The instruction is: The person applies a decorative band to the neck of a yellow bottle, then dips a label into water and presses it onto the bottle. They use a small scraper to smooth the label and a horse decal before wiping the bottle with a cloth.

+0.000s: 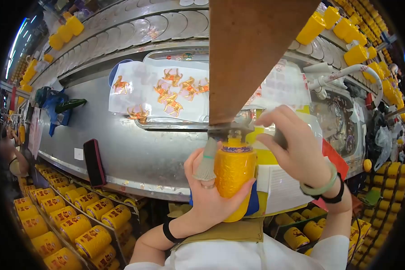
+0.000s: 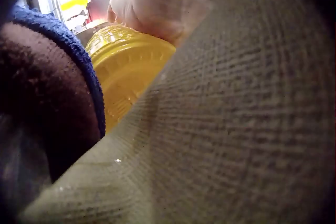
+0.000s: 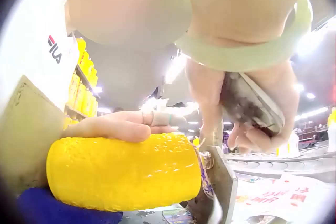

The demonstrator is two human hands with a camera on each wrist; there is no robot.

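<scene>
Left hand (image 1: 211, 204): fingers and thumb wrapped round the bottle (image 1: 234, 170), opening only as wide as its body. One finger has a pale wrap (image 1: 204, 170). Right hand (image 1: 297, 148): thumb and forefinger bent and apart, off the bottle; other fingers curled round a grey, dark-faced piece (image 3: 252, 106). Can't tell what it is.

Bottle's on its side over the blue cloth (image 3: 68, 208), base toward the person, neck at the metal plate (image 3: 227, 187) by the bench edge.

Progress, my read: partway on this one. Patterned band (image 1: 235, 149) is already round the neck. No cap seen on the clear neck (image 1: 235, 135). Side in view has no red emblem; crate bottles (image 1: 92, 240) do, so emblem is probably left. Far side hidden, so can't rule out one there. Batch looks well along by the crates; total unknown.

Look: glossy yellow, embossed all over, rounded shoulder, ridged rim at the base. No dents seen.

Further out: orange animal cutouts (image 1: 173, 105) on a white sheet (image 1: 137, 96), phone (image 1: 94, 162) left of them.
</scene>
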